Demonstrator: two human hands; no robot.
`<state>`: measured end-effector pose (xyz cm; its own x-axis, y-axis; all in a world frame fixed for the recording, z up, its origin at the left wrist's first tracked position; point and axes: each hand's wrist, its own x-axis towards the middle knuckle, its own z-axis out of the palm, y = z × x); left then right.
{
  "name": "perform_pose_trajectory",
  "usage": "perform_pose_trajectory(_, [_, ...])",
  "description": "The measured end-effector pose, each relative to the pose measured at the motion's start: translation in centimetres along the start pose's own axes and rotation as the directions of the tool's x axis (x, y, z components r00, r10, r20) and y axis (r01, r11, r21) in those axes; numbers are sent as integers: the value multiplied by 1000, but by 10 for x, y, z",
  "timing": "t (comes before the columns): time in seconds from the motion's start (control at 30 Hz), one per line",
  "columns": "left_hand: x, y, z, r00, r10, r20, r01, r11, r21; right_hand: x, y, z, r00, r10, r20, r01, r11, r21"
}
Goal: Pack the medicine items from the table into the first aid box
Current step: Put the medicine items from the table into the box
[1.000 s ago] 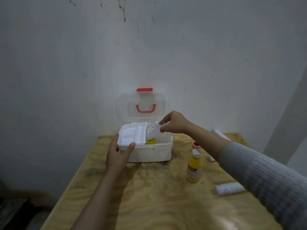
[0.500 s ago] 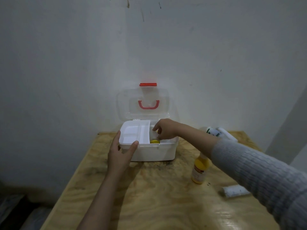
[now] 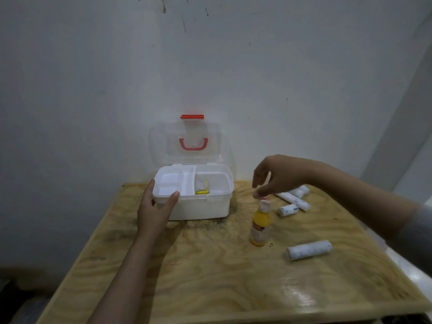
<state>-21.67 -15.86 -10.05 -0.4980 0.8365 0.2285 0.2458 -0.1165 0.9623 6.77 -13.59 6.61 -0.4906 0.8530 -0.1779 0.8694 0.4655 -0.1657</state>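
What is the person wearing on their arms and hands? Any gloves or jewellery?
No gloves: both the left hand and the right hand are bare, with no ring or watch visible. The right arm has a grey ribbed knit sleeve pushed up the forearm. The left forearm is bare as far as the picture shows.

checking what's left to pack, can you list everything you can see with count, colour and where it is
first aid box: one, white, open, back of the table by the wall
lid: one, clear with red handle and red latch, standing upright behind the box
tray insert: one, white, in the left part of the box
items in the box: a white packet and something yellow, right part; exact count unclear
bottle: one, yellow-orange, upright, right of the box
bandage rolls: about four, white, right side of the table
table: one, light plywood
wall: grey-white, behind
left hand: grips the box's front left corner
right hand: above the bottle top, fingertips at its cap
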Motion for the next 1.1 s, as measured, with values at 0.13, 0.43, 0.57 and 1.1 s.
perform_pose_trajectory(0.13, [0,1,0,1000,-3,5,3,1000,2,-12,10,28,1000,9,-7,-9,1000,12])
perform_pose_trajectory(0.43, [-1,3,-2,1000,-4,18,4,1000,0,-12,3,27,981,-81,-174,91,995,48])
perform_pose_trajectory(0.57, [-1,3,-3,1000,-3,21,3,1000,-8,-11,-4,-7,941,-64,-333,156,954,257])
perform_pose_trajectory(1.1, [-2,6,-1,1000,-3,21,3,999,39,92,-64,38,933,-37,-358,173,919,354])
